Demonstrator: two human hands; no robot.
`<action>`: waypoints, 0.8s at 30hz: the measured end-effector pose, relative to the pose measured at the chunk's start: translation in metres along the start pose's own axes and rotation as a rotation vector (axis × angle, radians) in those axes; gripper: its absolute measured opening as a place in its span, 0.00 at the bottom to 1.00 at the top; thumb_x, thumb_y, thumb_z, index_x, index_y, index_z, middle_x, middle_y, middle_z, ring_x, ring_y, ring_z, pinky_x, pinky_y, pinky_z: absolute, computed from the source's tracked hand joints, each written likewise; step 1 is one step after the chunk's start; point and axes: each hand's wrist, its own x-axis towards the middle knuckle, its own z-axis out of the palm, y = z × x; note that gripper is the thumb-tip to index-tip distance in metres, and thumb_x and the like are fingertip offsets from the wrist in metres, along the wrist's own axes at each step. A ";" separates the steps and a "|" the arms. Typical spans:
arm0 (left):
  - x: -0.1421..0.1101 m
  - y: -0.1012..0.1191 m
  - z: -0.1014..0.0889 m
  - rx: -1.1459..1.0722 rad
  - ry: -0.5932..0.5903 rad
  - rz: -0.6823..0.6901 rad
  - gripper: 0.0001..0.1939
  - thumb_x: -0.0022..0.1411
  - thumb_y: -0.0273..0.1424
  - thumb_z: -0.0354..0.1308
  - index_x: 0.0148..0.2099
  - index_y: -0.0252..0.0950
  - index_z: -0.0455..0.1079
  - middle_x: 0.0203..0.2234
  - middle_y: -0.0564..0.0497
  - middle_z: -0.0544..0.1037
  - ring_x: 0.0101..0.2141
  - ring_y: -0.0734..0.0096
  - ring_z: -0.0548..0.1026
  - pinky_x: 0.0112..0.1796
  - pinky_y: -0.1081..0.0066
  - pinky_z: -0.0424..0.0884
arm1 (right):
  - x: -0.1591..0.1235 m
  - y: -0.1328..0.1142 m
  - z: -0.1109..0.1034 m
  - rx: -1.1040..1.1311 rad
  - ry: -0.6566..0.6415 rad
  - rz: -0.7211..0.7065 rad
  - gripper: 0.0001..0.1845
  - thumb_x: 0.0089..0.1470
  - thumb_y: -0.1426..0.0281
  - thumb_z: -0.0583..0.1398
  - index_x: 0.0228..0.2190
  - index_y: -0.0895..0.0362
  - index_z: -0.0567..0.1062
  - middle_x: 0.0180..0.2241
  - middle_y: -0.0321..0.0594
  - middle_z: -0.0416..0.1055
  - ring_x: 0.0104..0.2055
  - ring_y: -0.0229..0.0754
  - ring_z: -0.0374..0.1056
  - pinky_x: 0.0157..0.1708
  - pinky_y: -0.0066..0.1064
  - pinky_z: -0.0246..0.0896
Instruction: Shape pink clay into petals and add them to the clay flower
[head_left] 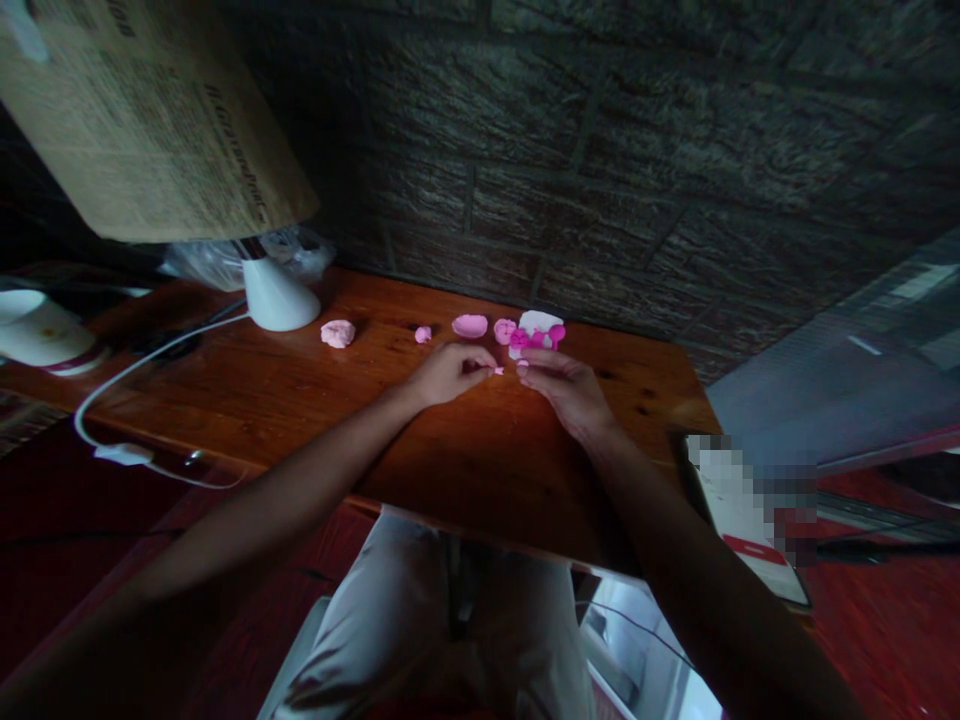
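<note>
My left hand [452, 371] rests on the wooden table [315, 400] with its fingers curled, pinching a tiny pink bit of clay [498, 371] at the fingertips. My right hand [564, 385] lies just right of it, fingers bent and pressed together near another small pink bit [522, 366]. Behind the hands lie a flat pink clay disc [470, 325], a small pink ball [423, 334], a rounded pink piece [505, 330] and a white block with bright magenta shapes [538, 333]. A pale pink lump [337, 333] sits further left.
A white lamp base [278, 293] with a newspaper-print shade [150, 110] stands at the back left, its white cord [127, 400] looping over the table. A white bowl-like object [34, 330] is far left. A dark brick wall rises behind. A tablet or paper [750, 530] lies at right.
</note>
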 end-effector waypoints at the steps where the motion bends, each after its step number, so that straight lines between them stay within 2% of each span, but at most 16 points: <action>1: -0.001 0.000 0.000 0.053 -0.027 0.018 0.07 0.63 0.29 0.60 0.39 0.34 0.79 0.35 0.47 0.85 0.35 0.69 0.79 0.40 0.70 0.72 | 0.000 0.001 0.000 -0.021 -0.001 -0.012 0.16 0.36 0.66 0.74 0.33 0.52 0.84 0.34 0.36 0.81 0.38 0.43 0.75 0.47 0.41 0.69; 5: -0.002 0.002 -0.002 0.139 -0.067 0.063 0.07 0.64 0.28 0.60 0.40 0.34 0.80 0.35 0.48 0.85 0.33 0.70 0.79 0.38 0.71 0.71 | 0.000 0.002 0.001 -0.092 -0.022 -0.065 0.14 0.40 0.65 0.73 0.33 0.51 0.85 0.32 0.36 0.81 0.34 0.42 0.74 0.45 0.41 0.69; 8: -0.001 0.004 -0.002 0.109 -0.027 0.068 0.06 0.63 0.29 0.62 0.39 0.33 0.80 0.33 0.47 0.84 0.32 0.71 0.78 0.37 0.72 0.70 | 0.000 0.003 0.001 -0.098 -0.036 -0.067 0.17 0.40 0.63 0.73 0.36 0.51 0.84 0.33 0.36 0.81 0.34 0.42 0.74 0.44 0.41 0.70; 10: -0.001 0.007 -0.001 0.051 0.035 0.058 0.07 0.63 0.30 0.62 0.40 0.33 0.80 0.33 0.47 0.84 0.31 0.72 0.77 0.35 0.73 0.70 | 0.000 0.003 0.001 -0.124 -0.049 -0.089 0.18 0.39 0.63 0.74 0.37 0.51 0.84 0.36 0.37 0.81 0.37 0.44 0.75 0.47 0.43 0.70; 12: 0.000 0.010 0.001 -0.054 0.065 0.046 0.10 0.64 0.33 0.62 0.42 0.32 0.80 0.34 0.46 0.84 0.32 0.72 0.78 0.35 0.73 0.71 | 0.001 0.003 0.001 -0.199 -0.051 -0.174 0.15 0.40 0.63 0.74 0.34 0.50 0.84 0.40 0.38 0.81 0.43 0.46 0.75 0.52 0.45 0.68; 14: 0.000 0.013 0.003 -0.176 0.044 0.037 0.12 0.65 0.36 0.62 0.43 0.33 0.80 0.36 0.45 0.85 0.35 0.70 0.79 0.38 0.72 0.73 | 0.002 0.004 0.001 -0.275 -0.040 -0.275 0.10 0.42 0.62 0.74 0.29 0.50 0.84 0.42 0.39 0.79 0.47 0.47 0.74 0.56 0.45 0.66; 16: 0.000 0.015 0.005 -0.266 0.002 0.029 0.12 0.64 0.37 0.63 0.43 0.33 0.80 0.38 0.45 0.85 0.37 0.68 0.80 0.41 0.70 0.74 | 0.002 0.004 0.001 -0.315 -0.029 -0.319 0.09 0.43 0.61 0.74 0.28 0.49 0.84 0.42 0.39 0.78 0.47 0.47 0.74 0.56 0.45 0.66; 19: 0.000 0.015 0.006 -0.325 -0.021 0.014 0.13 0.62 0.37 0.65 0.43 0.33 0.80 0.39 0.45 0.85 0.38 0.68 0.81 0.42 0.69 0.75 | 0.001 0.004 0.002 -0.344 -0.013 -0.309 0.11 0.43 0.60 0.74 0.29 0.49 0.83 0.41 0.38 0.78 0.45 0.47 0.75 0.53 0.45 0.69; 24: 0.002 0.013 0.005 -0.321 0.000 0.014 0.13 0.62 0.37 0.66 0.43 0.33 0.80 0.39 0.44 0.85 0.37 0.69 0.81 0.42 0.69 0.76 | -0.002 0.000 0.004 -0.336 -0.037 -0.279 0.12 0.44 0.60 0.73 0.31 0.51 0.82 0.43 0.39 0.79 0.47 0.48 0.76 0.54 0.45 0.68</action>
